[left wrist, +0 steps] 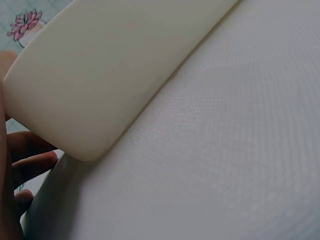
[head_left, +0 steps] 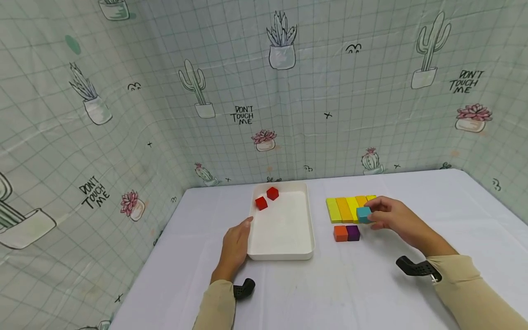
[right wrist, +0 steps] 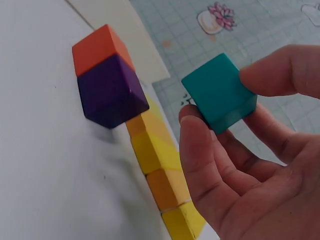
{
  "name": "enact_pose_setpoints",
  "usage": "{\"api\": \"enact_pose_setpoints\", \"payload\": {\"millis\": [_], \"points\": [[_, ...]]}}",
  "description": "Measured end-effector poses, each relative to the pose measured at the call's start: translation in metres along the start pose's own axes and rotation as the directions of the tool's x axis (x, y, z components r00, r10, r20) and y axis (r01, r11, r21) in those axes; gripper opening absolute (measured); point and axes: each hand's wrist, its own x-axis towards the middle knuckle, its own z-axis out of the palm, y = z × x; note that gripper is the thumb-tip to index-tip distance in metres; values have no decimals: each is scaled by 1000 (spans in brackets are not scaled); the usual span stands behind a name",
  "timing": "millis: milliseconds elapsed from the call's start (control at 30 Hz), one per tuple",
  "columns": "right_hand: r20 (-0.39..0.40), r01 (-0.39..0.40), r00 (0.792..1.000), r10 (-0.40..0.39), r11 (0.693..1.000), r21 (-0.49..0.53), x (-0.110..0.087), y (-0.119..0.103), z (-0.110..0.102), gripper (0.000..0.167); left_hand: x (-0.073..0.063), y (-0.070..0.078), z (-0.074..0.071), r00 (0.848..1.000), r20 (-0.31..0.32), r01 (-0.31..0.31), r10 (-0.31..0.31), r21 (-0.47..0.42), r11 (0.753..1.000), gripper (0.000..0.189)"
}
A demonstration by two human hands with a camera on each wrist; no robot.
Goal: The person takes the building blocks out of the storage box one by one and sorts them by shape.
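A blue cube (head_left: 363,214) is pinched between the thumb and fingers of my right hand (head_left: 393,219). In the right wrist view the teal-blue cube (right wrist: 220,92) is held at its sides, off the table. Just below it in the head view, an orange cube (head_left: 340,233) and a purple cube (head_left: 353,233) touch side by side. My left hand (head_left: 235,245) rests along the left wall of a white tray (head_left: 281,255), its fingers (left wrist: 35,167) lying against the outside. Two red cubes (head_left: 272,193) sit in the tray's far left part.
Beyond the orange and purple cubes lies a row of yellow and orange blocks (head_left: 343,210), partly covered by the blue cube and right hand. A white cloth covers the table (head_left: 309,293). A cactus-print curtain (head_left: 231,151) hangs behind and to the left.
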Motion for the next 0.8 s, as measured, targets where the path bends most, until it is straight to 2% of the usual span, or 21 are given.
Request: {"api": "enact_pose_setpoints", "payload": {"millis": [267, 467, 667, 800], "points": [[76, -21, 997, 24, 999, -33, -1, 10, -11, 43, 0, 1, 0, 1000, 2, -5, 5, -2, 1000, 56], [122, -50, 991, 56, 998, -46, -1, 19, -13, 44, -1, 2, 0, 1000, 6, 21, -21, -1, 1000, 56], [118, -89, 988, 100, 992, -93, 0, 23, -13, 48, 0, 2, 0, 1000, 7, 15, -15, -6, 1000, 54], [118, -106, 986, 119, 988, -113, 1, 27, -13, 49, 0, 0, 0, 1000, 1, -14, 14, 0, 1000, 53]]}}
